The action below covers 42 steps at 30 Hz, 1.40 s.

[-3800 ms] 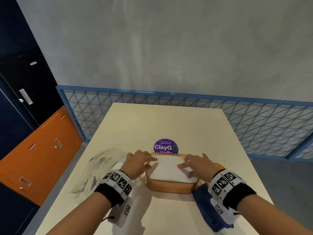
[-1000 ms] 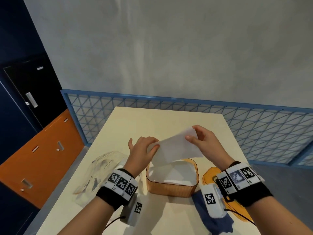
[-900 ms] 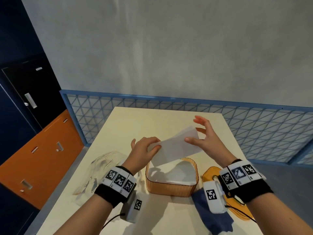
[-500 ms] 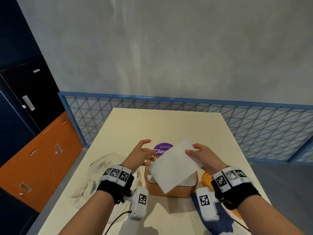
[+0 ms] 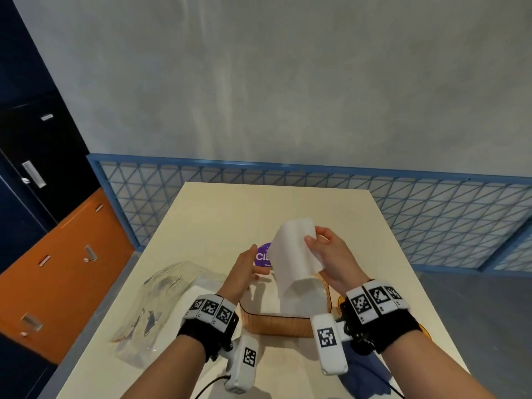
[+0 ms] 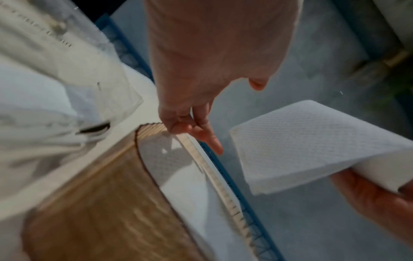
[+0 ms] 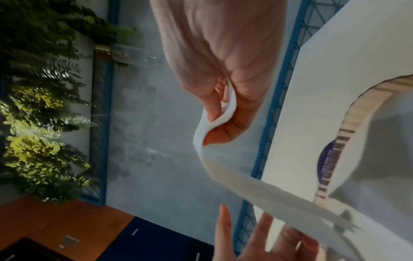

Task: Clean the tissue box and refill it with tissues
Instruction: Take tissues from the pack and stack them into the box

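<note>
Where the tabletop (image 5: 288, 208) meets its left edge, a clear plastic bag (image 5: 161, 300) is seen lying crumpled, with printed writing on it too small to be read. Just right of it, the left hand (image 5: 244, 272) is held above the near left corner of the tissue box (image 5: 276, 323), fingers loosely extended and nothing gripped. The amber, ribbed tissue box is set near the middle of the tabletop, open at the top, and white tissues (image 6: 178, 176) are seen stacked inside it. One white tissue (image 5: 296, 254) is lifted above the box, pinched at its upper edge between the thumb and fingers of the right hand (image 5: 334, 260). Behind it, a purple round sticker (image 5: 263, 256) is partly hidden; only "Cla" can be read. A blue cloth (image 5: 362, 375) is seen at the near right.
</note>
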Tool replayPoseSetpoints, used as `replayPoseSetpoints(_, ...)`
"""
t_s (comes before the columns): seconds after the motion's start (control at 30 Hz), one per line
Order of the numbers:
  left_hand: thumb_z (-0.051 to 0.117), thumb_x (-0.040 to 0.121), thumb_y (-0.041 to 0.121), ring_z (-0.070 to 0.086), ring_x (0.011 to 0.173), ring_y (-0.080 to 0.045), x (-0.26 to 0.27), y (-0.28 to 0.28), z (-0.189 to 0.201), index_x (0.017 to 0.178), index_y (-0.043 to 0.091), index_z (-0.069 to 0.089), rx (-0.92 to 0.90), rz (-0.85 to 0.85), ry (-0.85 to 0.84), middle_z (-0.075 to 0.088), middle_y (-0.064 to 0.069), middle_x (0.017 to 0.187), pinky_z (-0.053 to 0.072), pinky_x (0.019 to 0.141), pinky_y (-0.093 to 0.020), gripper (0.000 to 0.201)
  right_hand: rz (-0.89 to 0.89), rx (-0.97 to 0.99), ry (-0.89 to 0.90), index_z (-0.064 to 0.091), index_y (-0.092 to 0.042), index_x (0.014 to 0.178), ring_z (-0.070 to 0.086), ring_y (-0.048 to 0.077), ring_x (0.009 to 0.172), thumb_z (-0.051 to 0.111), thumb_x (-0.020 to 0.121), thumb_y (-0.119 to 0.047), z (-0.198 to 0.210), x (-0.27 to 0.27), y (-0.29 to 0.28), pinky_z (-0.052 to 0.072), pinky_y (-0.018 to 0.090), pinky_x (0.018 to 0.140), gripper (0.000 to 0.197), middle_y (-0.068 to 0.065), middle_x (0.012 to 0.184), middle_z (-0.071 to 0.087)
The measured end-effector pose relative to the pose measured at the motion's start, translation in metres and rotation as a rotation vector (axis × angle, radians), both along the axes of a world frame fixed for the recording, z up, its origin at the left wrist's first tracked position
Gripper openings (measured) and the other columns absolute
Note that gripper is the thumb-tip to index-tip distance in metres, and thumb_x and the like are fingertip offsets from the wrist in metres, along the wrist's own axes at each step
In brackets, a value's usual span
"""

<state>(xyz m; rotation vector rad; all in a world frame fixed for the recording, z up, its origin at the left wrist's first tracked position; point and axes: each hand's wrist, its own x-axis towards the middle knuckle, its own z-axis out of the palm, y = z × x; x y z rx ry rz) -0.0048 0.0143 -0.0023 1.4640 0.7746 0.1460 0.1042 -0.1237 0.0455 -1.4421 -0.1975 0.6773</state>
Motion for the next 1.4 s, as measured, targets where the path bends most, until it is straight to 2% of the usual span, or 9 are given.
replayPoseSetpoints(0.07,0.027,0.096,0.055,0.058,0.078,-0.013,-0.002,0.001,-0.001,0.098,0.036,0.046,-0.138,0.008,-0.014,0.069,-0.005,0.096,0.041,0.065,-0.026,0.027,-0.013,0.074,0.038,0.05,-0.011,0.112,0.058,0.026,0.098,0.052,0.094,-0.006,0.006,0.002,0.002,0.049,0.044,0.087,0.019,0.005,0.104,0.063)
replayPoseSetpoints(0.13,0.036,0.092,0.058,0.059,0.093,-0.02,-0.003,0.002,-0.002,0.123,0.026,0.047,-0.212,-0.019,-0.03,0.065,-0.009,0.113,0.045,0.072,-0.03,0.046,-0.033,0.11,0.08,0.049,-0.01,0.116,0.058,0.027,0.102,0.051,0.094,-0.006,0.004,0.004,0.001,0.05,0.043,0.086,0.022,0.008,0.11,0.062)
replayPoseSetpoints(0.23,0.054,0.094,0.03,0.057,0.107,-0.027,-0.001,0.007,0.0,0.146,0.024,0.021,-0.198,0.06,-0.092,0.054,-0.01,0.122,0.048,0.082,-0.036,0.062,-0.069,0.019,0.082,0.046,-0.009,0.12,0.059,0.03,0.102,0.052,0.093,-0.005,-0.011,0.008,-0.003,0.052,0.042,0.081,0.028,0.012,0.115,0.061)
replayPoseSetpoints(0.47,0.046,0.093,0.01,0.058,0.106,-0.033,-0.003,0.0,-0.019,0.15,0.019,0.006,0.515,-0.081,0.29,0.06,-0.021,0.118,0.047,0.087,-0.035,0.07,-0.004,-0.665,-0.405,0.044,-0.009,0.125,0.058,0.025,0.089,0.055,0.09,-0.006,-0.066,0.005,-0.016,0.047,0.026,0.073,0.037,0.018,0.11,0.063)
replayPoseSetpoints(0.73,0.042,0.094,0.013,0.053,0.116,-0.026,-0.001,-0.012,-0.034,0.15,0.02,0.001,0.861,-0.202,0.503,0.058,-0.009,0.123,0.036,0.102,-0.041,0.07,0.15,-0.96,-0.674,0.03,-0.014,0.138,0.059,0.025,0.106,0.05,0.093,-0.011,-0.077,-0.005,-0.015,0.049,0.031,0.082,0.049,0.012,0.118,0.059)
replayPoseSetpoints(0.93,0.05,0.094,0.029,0.021,0.139,-0.024,-0.004,-0.003,-0.032,0.144,0.041,0.024,1.376,-0.492,0.366,0.023,0.003,0.152,0.02,0.11,-0.05,0.057,0.387,-0.98,-1.208,0.03,-0.033,0.142,0.032,0.02,0.134,0.053,0.092,-0.029,-0.07,-0.013,-0.017,0.032,0.042,0.105,0.056,-0.001,0.146,0.033)
replayPoseSetpoints(1.03,0.048,0.096,0.021,0.023,0.143,-0.02,0.001,0.003,-0.043,0.139,0.034,0.041,1.315,-0.868,0.266,0.022,0.003,0.156,0.023,0.117,-0.04,0.046,0.742,-1.017,-1.185,0.034,-0.042,0.139,0.021,0.011,0.143,0.049,0.094,-0.034,-0.076,-0.008,-0.021,0.008,0.058,0.114,0.048,-0.012,0.153,0.026)
replayPoseSetpoints(1.13,0.049,0.095,0.004,0.037,0.137,-0.017,-0.001,0.005,-0.051,0.138,0.025,0.046,1.101,-0.896,0.24,0.026,-0.001,0.155,0.037,0.11,-0.027,0.048,0.873,-1.104,-1.106,0.027,-0.046,0.142,0.014,0.013,0.146,0.044,0.096,-0.039,-0.082,0.003,-0.026,-0.001,0.064,0.112,0.05,-0.013,0.158,0.014)
replayPoseSetpoints(1.4,0.046,0.097,0.007,0.015,0.146,-0.018,-0.001,0.004,-0.047,0.144,0.028,0.036,1.184,-1.007,0.32,0.011,-0.002,0.159,0.024,0.115,-0.024,0.052,0.972,-1.182,-1.031,0.012,-0.049,0.144,0.003,0.018,0.149,0.047,0.096,-0.035,-0.085,0.007,-0.029,-0.003,0.063,0.113,0.061,-0.011,0.16,-0.001)
